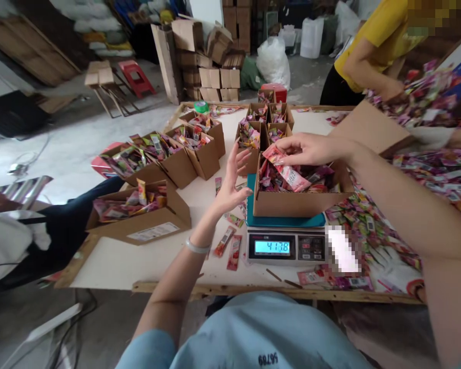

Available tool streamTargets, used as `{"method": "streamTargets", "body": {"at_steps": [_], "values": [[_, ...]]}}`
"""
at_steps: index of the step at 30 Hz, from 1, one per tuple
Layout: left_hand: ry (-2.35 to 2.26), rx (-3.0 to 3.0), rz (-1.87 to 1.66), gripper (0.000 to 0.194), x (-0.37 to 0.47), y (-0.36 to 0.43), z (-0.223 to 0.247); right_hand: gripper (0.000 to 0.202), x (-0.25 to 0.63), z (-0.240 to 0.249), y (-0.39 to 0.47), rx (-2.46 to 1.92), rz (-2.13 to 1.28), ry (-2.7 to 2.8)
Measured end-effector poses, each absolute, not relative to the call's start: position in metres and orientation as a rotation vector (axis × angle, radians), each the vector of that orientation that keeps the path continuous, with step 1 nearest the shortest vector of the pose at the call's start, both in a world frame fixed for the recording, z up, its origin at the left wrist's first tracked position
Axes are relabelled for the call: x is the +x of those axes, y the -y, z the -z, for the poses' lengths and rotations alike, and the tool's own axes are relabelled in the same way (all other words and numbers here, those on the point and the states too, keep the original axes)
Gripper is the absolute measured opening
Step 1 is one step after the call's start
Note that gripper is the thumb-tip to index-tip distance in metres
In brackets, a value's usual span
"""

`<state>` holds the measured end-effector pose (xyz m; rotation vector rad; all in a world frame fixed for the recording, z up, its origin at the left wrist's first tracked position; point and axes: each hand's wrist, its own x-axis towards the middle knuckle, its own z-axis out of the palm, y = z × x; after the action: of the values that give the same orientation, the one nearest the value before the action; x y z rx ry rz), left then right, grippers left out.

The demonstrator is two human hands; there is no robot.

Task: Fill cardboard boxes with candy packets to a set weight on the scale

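Note:
A cardboard box (pixel 292 205) full of small snack packets rests on the teal pan of a digital scale (pixel 288 248), whose lit display reads 4178. Above the box's near left part, my right hand (pixel 305 149) pinches a pink-red snack packet (pixel 288 169) between thumb and fingers. My left hand (pixel 232 179) is raised just left of the box, fingers apart and holding nothing. Loose packets, among them a red packet (pixel 234 252), lie on the table left of the scale.
Filled cartons (pixel 184 159) stand along the table's left side, more small cartons (pixel 278 115) behind the scale. A heap of packets (pixel 380 220) spreads at right, with a white glove (pixel 392 266) on it. A person in a yellow shirt (pixel 380 41) works at the back right.

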<state>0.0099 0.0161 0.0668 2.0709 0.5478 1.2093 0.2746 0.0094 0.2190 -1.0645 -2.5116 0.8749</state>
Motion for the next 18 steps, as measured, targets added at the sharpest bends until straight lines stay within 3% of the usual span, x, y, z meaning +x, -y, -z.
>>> {"method": "streamTargets", "body": {"at_steps": [10,14,18], "values": [[-0.543,2.033,-1.211,0.122,0.003,-0.014,-0.060,0.037,0.315,-0.225,0.001,-1.246,-0.910,2.080],[-0.536,2.018,-1.215,0.123,0.004,-0.014,-0.057,0.031,0.332,-0.245,0.015,-1.289,-0.778,1.689],[-0.570,1.983,-1.216,0.127,-0.001,-0.016,-0.043,0.044,0.364,-0.263,0.032,-1.252,-0.521,1.605]]}}
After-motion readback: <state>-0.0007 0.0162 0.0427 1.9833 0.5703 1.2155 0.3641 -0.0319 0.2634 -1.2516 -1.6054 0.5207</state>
